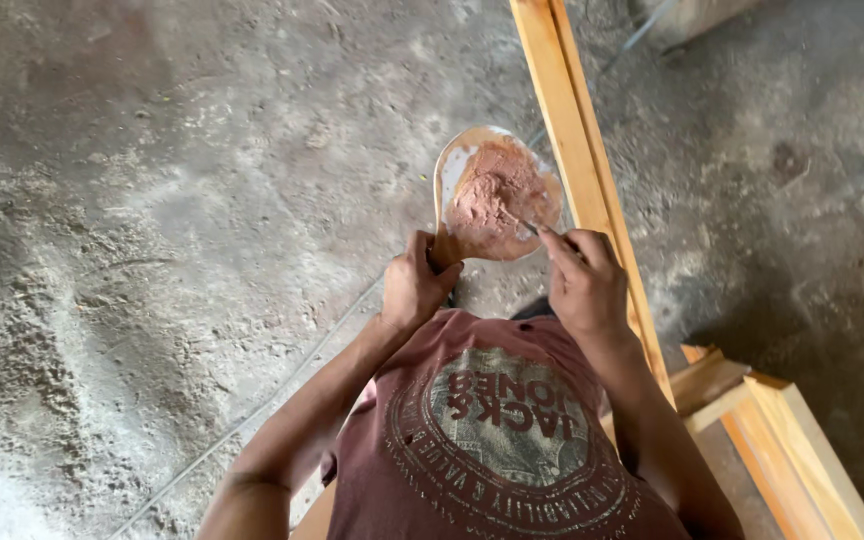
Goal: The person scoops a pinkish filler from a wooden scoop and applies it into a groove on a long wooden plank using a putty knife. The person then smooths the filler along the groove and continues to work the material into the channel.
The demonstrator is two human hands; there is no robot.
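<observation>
My left hand (414, 287) grips the near edge of a thin rounded board (449, 172) that carries a heap of reddish-brown paste (494, 196). My right hand (584, 282) pinches a small metal tool (530, 229) whose tip touches the paste at its lower right side. Most of the tool is hidden inside the fingers. Both hands are held in front of my chest, above the floor.
A long light wooden batten (580, 160) runs from the top centre down to the right, just beside my right hand. More wooden frame pieces (772, 430) lie at the lower right. The dusty concrete floor (172, 220) spreads to the left, with a thin wire (252, 415) across it.
</observation>
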